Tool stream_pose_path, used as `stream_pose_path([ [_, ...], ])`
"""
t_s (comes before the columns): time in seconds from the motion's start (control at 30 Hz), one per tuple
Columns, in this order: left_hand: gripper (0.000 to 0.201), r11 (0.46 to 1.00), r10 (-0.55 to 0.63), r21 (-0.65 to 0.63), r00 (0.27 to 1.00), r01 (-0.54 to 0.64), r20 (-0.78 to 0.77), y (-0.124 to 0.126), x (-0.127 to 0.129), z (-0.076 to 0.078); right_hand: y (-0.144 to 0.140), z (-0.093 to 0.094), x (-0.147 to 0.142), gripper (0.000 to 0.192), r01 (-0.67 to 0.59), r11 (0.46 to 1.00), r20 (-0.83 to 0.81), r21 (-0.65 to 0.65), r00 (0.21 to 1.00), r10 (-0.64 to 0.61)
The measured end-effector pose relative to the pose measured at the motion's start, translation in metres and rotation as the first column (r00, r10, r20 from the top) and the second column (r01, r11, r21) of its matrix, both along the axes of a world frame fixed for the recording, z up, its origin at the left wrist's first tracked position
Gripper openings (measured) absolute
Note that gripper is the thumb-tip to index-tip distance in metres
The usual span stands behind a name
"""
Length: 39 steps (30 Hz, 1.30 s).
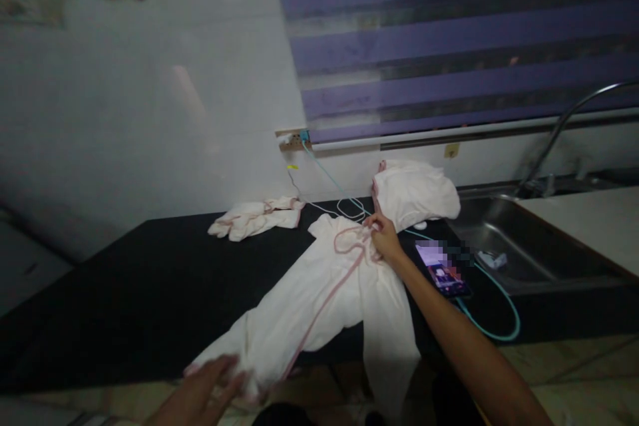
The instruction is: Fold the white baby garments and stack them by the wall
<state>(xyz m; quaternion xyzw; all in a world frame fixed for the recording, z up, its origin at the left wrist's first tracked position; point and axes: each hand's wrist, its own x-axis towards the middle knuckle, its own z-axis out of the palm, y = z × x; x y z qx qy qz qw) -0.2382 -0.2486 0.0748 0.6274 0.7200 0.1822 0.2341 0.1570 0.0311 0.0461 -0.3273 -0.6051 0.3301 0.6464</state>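
A white baby garment with pink trim (329, 293) lies spread on a black countertop (124, 293), its legs hanging over the near edge. My right hand (382, 237) reaches far and pinches the garment's collar. My left hand (210, 389) lies flat on the garment's lower leg end at the counter's front edge, fingers apart.
A folded white cloth pile (414, 193) sits behind the collar. Small white clothes (257, 216) lie at the back left. A lit phone (442, 269) on a teal cable (499, 326) lies right of my arm. A steel sink (519, 246) with faucet (564, 126) is on the right.
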Motion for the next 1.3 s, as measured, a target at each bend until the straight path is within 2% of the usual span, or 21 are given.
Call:
stream_pose_path([
  [0.07,0.071,0.996,-0.05,0.077,0.998,0.054,-0.047,0.028,0.022,0.013,-0.009,0.014,0.009,0.025,-0.028,0.999,-0.003,-0.019,1.0,0.028],
  [0.13,0.075,0.966,-0.177,0.154,0.963,0.21,-0.204,0.064,0.051,0.023,-0.016,0.034,0.021,0.022,-0.046,0.998,0.004,-0.035,0.999,0.046],
  [0.17,0.075,0.951,-0.216,0.154,0.933,0.268,-0.287,0.078,0.067,0.025,-0.02,0.046,0.027,0.022,-0.047,0.998,0.01,-0.036,0.999,0.047],
  [0.23,0.072,0.94,-0.251,0.145,0.913,0.309,-0.323,0.092,0.1,0.018,-0.026,0.073,0.041,0.025,-0.023,1.0,0.058,-0.007,0.998,0.024],
  [0.3,0.069,0.939,-0.268,0.119,0.903,0.323,-0.336,0.082,0.128,0.0,-0.032,0.1,0.055,0.028,-0.003,0.998,0.191,0.065,0.982,-0.009],
  [0.37,0.072,0.952,-0.259,0.049,0.882,0.301,-0.395,0.056,0.148,-0.021,-0.038,0.121,0.067,0.03,-0.013,0.987,0.359,0.161,0.932,-0.046],
  [0.43,0.084,0.971,-0.235,-0.089,0.845,0.22,-0.48,0.032,0.157,-0.033,-0.043,0.13,0.075,0.031,-0.055,0.97,0.499,0.238,0.863,-0.074],
  [0.47,0.091,0.97,-0.237,-0.17,0.832,0.173,-0.502,0.026,0.158,-0.034,-0.044,0.13,0.076,0.031,-0.079,0.962,0.547,0.261,0.833,-0.08],
  [0.53,0.099,0.958,-0.252,-0.252,0.831,0.14,-0.497,0.033,0.158,-0.024,-0.044,0.121,0.074,0.031,-0.126,0.957,0.608,0.261,0.791,-0.062],
  [0.57,0.099,0.961,-0.255,-0.22,0.837,0.165,-0.484,0.046,0.159,-0.016,-0.043,0.113,0.071,0.031,-0.139,0.96,0.622,0.242,0.782,-0.044],
  [0.63,0.093,0.958,-0.243,0.013,0.837,0.286,-0.491,0.087,0.163,-0.001,-0.043,0.096,0.06,0.033,-0.137,0.974,0.636,0.181,0.772,-0.009],
  [0.67,0.091,0.908,-0.251,0.176,0.831,0.38,-0.496,0.111,0.167,0.004,-0.045,0.086,0.054,0.035,-0.125,0.981,0.643,0.148,0.766,0.0],
  [0.7,0.092,0.846,-0.328,0.227,0.807,0.482,-0.491,0.135,0.172,0.005,-0.048,0.077,0.049,0.038,-0.099,0.988,0.65,0.122,0.76,-0.004],
  [0.73,0.092,0.811,-0.383,0.229,0.785,0.538,-0.488,0.156,0.178,0.003,-0.055,0.068,0.044,0.041,-0.054,0.993,0.656,0.103,0.754,-0.027],
  [0.83,0.075,0.77,-0.457,0.169,0.717,0.615,-0.526,0.196,0.195,-0.015,-0.088,0.036,0.039,0.05,0.19,0.979,0.658,0.075,0.729,-0.192],
  [0.93,0.059,0.761,-0.438,0.176,0.695,0.624,-0.57,0.205,0.2,-0.029,-0.136,-0.003,0.046,0.068,0.385,0.922,0.662,0.035,0.682,-0.31],
  [1.0,0.057,0.765,-0.422,0.183,0.695,0.618,-0.583,0.207,0.194,-0.028,-0.166,-0.027,0.052,0.075,0.495,0.869,0.684,0.008,0.631,-0.366],
  [1.07,0.058,0.784,-0.387,0.188,0.704,0.591,-0.595,0.211,0.18,-0.02,-0.188,-0.042,0.058,0.069,0.562,0.827,0.743,0.0,0.554,-0.376],
  [1.13,0.06,0.811,-0.337,0.197,0.716,0.551,-0.612,0.214,0.161,-0.009,-0.2,-0.047,0.059,0.049,0.555,0.832,0.809,-0.007,0.492,-0.322],
  [1.2,0.06,0.836,-0.255,0.229,0.724,0.498,-0.641,0.215,0.141,-0.001,-0.202,-0.043,0.057,0.031,0.515,0.857,0.858,-0.025,0.452,-0.246],
  [1.3,0.052,0.831,-0.178,0.333,0.78,0.446,-0.6,0.206,0.119,0.003,-0.196,-0.033,0.051,0.034,0.504,0.862,0.893,-0.059,0.413,-0.18],
])
